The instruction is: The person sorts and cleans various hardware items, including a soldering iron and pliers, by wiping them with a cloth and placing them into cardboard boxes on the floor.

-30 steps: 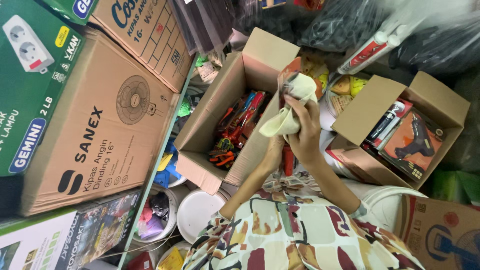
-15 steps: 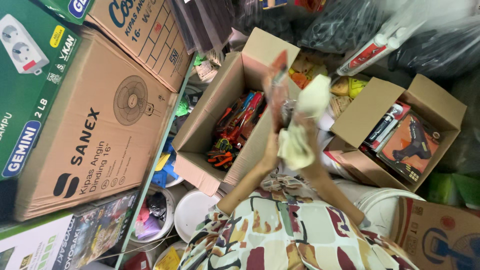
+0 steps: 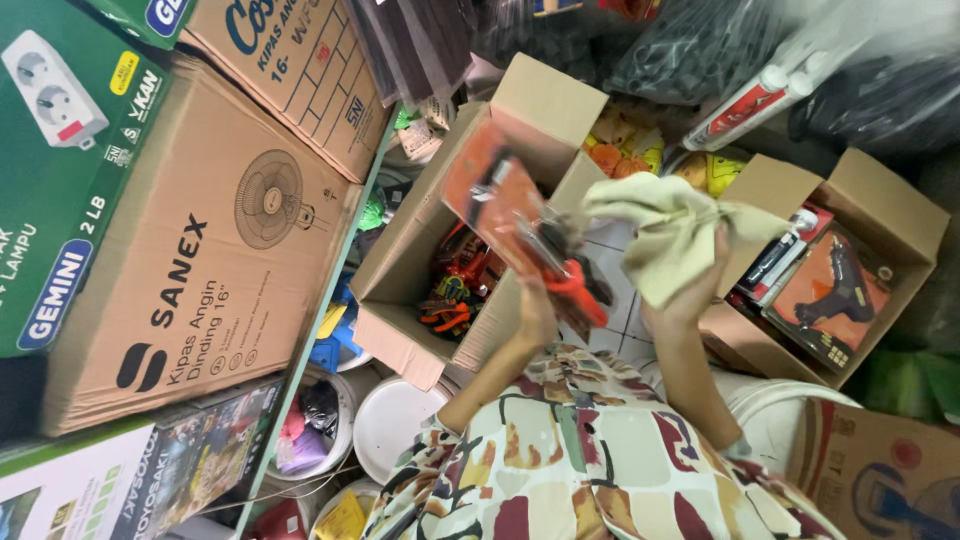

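Cardboard boxes crowd the floor around me, one open box (image 3: 420, 250) of orange tools just beyond my hands. My left hand (image 3: 535, 310) grips an orange packaged tool (image 3: 520, 225) raised over that box. My right hand (image 3: 690, 290) is closed on a pale cloth (image 3: 665, 225) beside it.

Everything's sitting on a white tiled floor (image 3: 612, 262), only a patch showing. On it: an open cardboard box (image 3: 420, 250) of orange tools, another open box (image 3: 880, 215) of packaged goods, and white buckets (image 3: 385, 425).
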